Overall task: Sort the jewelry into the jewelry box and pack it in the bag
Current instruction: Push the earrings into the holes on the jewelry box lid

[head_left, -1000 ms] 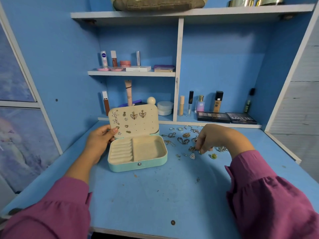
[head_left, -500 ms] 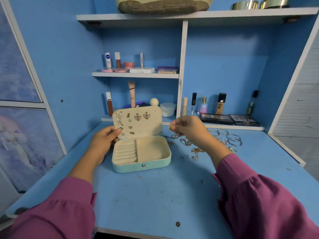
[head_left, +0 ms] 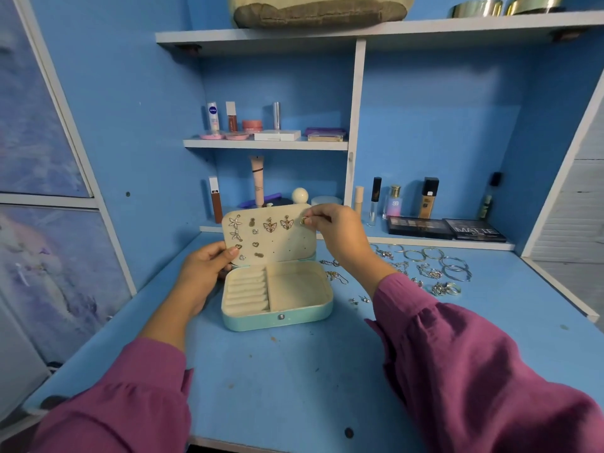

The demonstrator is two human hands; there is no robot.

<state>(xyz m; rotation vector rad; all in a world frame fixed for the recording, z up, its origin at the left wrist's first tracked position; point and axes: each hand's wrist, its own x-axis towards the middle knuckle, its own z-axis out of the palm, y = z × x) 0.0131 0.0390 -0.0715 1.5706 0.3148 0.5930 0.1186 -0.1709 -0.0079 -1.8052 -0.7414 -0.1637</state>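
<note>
Here the left hand (head_left: 209,269) grips the box (head_left: 277,317) lid's left edge; the right hand (head_left: 336,230) pinches an earring (head_left: 304,220) at the lid's top right corner.

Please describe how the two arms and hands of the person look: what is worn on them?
Both arms wear loose magenta-purple fabric sleeves, gathered into soft folds and ending at the forearm. The left hand and the right hand are bare: no gloves, and no rings, watch or bracelets are visible on them.

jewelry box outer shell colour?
Pale turquoise on the jewelry box, cream lining inside. Head view, front wall shows it best.
</note>
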